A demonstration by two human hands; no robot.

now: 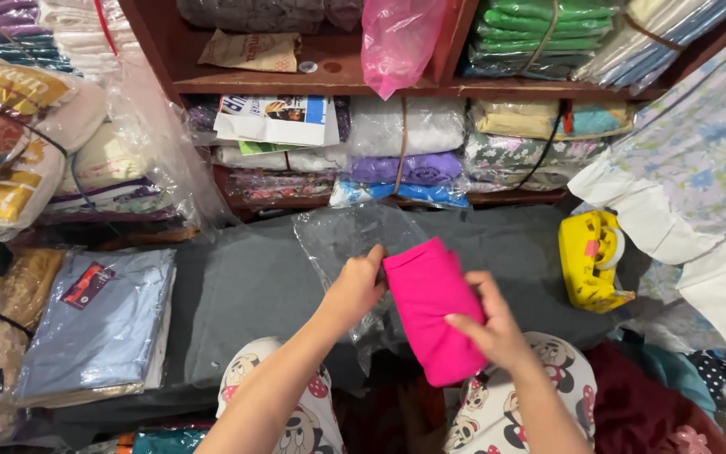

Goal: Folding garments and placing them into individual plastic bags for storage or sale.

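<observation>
Over the lap, centre frame, w/ cartoon-print trousers (pixel 497 412) below: folded bright pink cloth (pixel 434 307) held between both hands. Left hand (pixel 355 286) gripped edge of a clear plastic bag (pixel 346 240) at the cloth's top-left corner, fingers (pixel 373 256) closed on bag and touching the cloth. Right hand (pixel 489 328) lay on the cloth's right side, fingers (pixel 464 321) pinched on the pink fabric nr its lower half. Top end of cloth sat at the bag's mouth; couldn't tell whether any part was inside the bag. Bag itself crumpled, spread out behind and left of the cloth over grey sheet (pixel 245 286) covering the floor.

Around: yellow tape dispenser (pixel 591 261) on the grey sheet, right of the hands, well apart. Stack of pale blue folded cloth (pixel 98 324) w/ a dark label, far left on floor. Wooden shelf (pixel 321 80) ahead, packed w/ bundled fabrics: purple roll (pixel 418 168), white bundle (pixel 405 126), green stack (pixel 539 34) upper right. Pink plastic bag (pixel 397 38) hung down from upper shelf. Printed paper sheet (pixel 275 118) leaned at mid shelf. Floral cloth w/ white ruffle (pixel 691 193) draped at right edge. Bagged printed packs (pixel 6 143) piled at left.
</observation>
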